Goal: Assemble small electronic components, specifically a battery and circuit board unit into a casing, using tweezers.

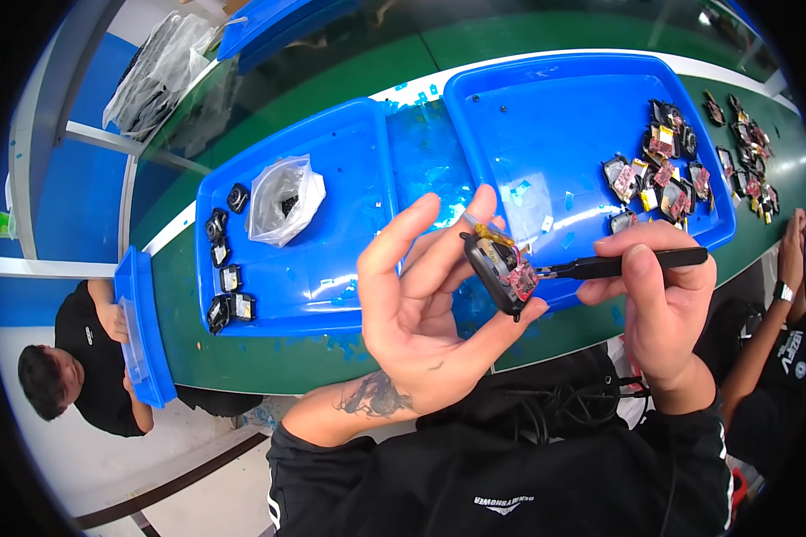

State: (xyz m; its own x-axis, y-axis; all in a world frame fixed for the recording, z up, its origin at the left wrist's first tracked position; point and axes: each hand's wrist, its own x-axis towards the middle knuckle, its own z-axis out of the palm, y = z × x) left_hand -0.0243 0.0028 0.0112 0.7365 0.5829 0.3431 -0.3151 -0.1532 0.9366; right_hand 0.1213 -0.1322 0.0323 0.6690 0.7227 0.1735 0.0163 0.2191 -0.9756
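Note:
My left hand (434,300) holds a small black device housing (493,276) between its fingertips and thumb. The housing's inside faces me, showing a red circuit board (519,281) and a strip of yellow tape at its upper edge. In my right hand (654,300) is a pair of black tweezers (631,263), pinched between thumb and fingers. The tweezers' tips meet the right side of the circuit board; whether they grip any part there is too small to tell. Both hands are raised in front of the blue trays.
The right blue tray (591,72) holds several opened housings with boards (663,170); more lie beyond it. In the left blue tray (282,121) are a plastic bag (287,201) and several black housings (231,277). Blue scraps litter the green table (269,367). People sit at left and right.

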